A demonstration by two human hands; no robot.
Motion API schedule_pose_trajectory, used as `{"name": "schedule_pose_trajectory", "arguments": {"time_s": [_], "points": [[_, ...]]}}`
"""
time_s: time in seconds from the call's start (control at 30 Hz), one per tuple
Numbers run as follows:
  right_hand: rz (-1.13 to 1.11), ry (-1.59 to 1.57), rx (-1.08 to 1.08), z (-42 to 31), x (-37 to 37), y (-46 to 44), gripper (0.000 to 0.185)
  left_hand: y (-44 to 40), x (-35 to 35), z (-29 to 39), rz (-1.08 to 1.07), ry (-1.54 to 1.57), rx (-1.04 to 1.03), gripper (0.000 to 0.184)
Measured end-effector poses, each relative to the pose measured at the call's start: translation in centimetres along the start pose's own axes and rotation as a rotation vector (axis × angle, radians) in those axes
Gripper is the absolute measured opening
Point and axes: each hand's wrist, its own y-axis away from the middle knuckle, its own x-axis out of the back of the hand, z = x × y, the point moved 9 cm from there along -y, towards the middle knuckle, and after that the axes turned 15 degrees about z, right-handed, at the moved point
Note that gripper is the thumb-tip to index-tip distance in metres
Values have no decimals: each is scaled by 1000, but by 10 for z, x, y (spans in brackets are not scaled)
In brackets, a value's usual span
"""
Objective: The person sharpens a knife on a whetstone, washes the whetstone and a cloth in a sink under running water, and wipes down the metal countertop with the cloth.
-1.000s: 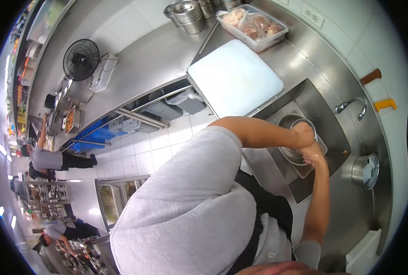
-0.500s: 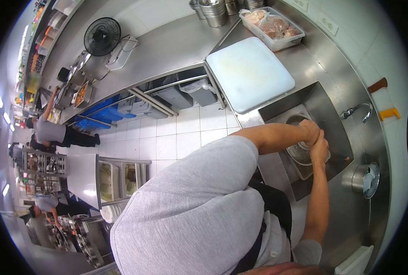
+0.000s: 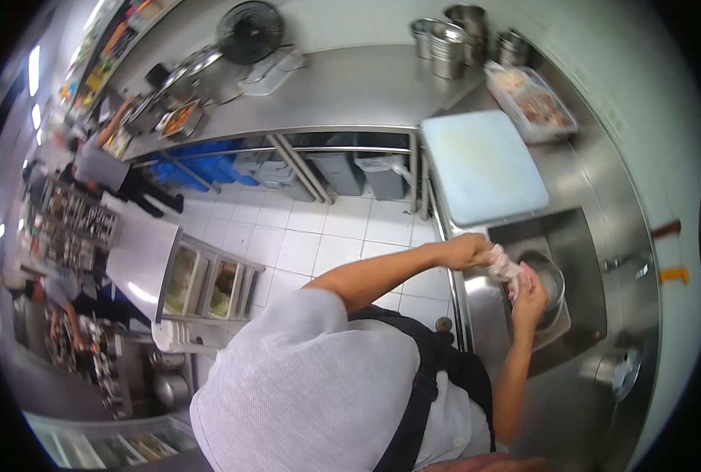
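Note:
A pale, pinkish-white crumpled cloth (image 3: 503, 263) stretches between my two hands above the sink's near edge. My left hand (image 3: 467, 252) is closed round its left end. On its other end, my right hand (image 3: 530, 297) is closed too, fingers curled in. Below and beside my right hand, a round metal bowl (image 3: 553, 287) sits in the steel sink (image 3: 590, 271). A light-coloured container partly shows under the bowl.
A white cutting board (image 3: 484, 169) lies left of the sink. Behind it stand a clear tub of bagged raw meat (image 3: 543, 110) and several metal pots (image 3: 448, 51). A faucet (image 3: 627, 261) and a metal pot (image 3: 610, 370) are at the right. Co-workers (image 3: 102, 169) stand far left.
My hands have come up out of the bowl and moved left, with the cloth now visible, stretched between them. The camera view has turned, shifting the counter to the right.

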Motion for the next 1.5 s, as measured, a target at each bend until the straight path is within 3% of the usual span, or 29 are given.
{"name": "schedule_pose_trajectory", "arguments": {"time_s": [0.1, 0.2, 0.23, 0.27, 0.3, 0.37, 0.47, 0.53, 0.6, 0.63, 0.7, 0.87, 0.93, 0.97, 1.0, 1.03, 1.07, 1.1, 1.13, 1.17, 1.2, 1.3, 1.37, 1.5], "points": [[-78, -28, -29, -12, -65, 42, 34, 88, 102, -1, 427, -89, 71, 30], [-361, 313, 98, 43, -124, 69, 47, 174, 169, -16, 769, 344, 257, 26], [-391, 387, 437, 17, -149, 96, 50, 193, 176, -26, 689, 162, 358, 24], [-433, 353, 522, 0, -181, 124, 52, 207, 172, -31, 656, 348, 309, 25], [-475, 316, 607, -18, -212, 154, 54, 220, 183, -14, 638, 73, 249, 28], [-565, 105, 223, -16, -263, 189, 56, 252, 186, -23, 609, 60, 315, 37], [-687, -5, 0, 19, -315, 206, 33, 301, 205, -26, 647, 260, 427, 44], [-692, -119, -84, 8, -331, 223, 16, 339, 237, -22, 646, 138, 474, 43], [-633, -329, -126, -14, -340, 230, 18, 371, 258, -28, 524, 3, 520, 43], [-603, -428, -149, -23, -341, 232, 19, 384, 259, -34, 432, 7, 559, 42], [-543, -298, -26, -31, -334, 219, 16, 415, 253, -45, 253, 13, 647, 41], [-500, -95, 147, -29, -294, 174, 27, 440, 276, -62, 291, 60, 653, 33], [-459, 116, 210, -27, -275, 147, 32, 419, 290, -72, 443, -102, 262, 36], [-472, 153, 274, -52, -270, 145, 29, 411, 297, -81, 364, 136, 472, 39], [-424, 169, 292, -70, -261, 134, 26, 388, 323, -61, 413, 35, 303, 37], [-448, 12, 163, -90, -256, 131, 29, 368, 343, -44, 445, 27, 332, 35], [-431, -169, 53, -103, -247, 121, 32, 352, 363, -28, 649, 450, 263, 39], [-461, -443, -27, -136, -248, 135, 38, 330, 366, -30, 687, 734, 273, 52], [-509, -420, 15, -137, -249, 140, 43, 311, 355, -20, 511, 1004, 277, 64], [-613, -188, -27, -111, -258, 138, 47, 305, 342, -29, 513, 1078, 323, 62], [-583, -175, -44, -106, -258, 146, 47, 297, 322, -38, 490, 1139, 358, 55], [-370, -391, -261, -93, -236, 166, 45, 288, 292, -47, 533, 767, 472, 45], [-364, -454, -295, -46, -204, 173, 44, 291, 266, -76, 524, 952, 643, 36], [-230, -372, -401, 24, -107, 209, 41, 276, 196, -104, 333, 925, 785, 30]]}}
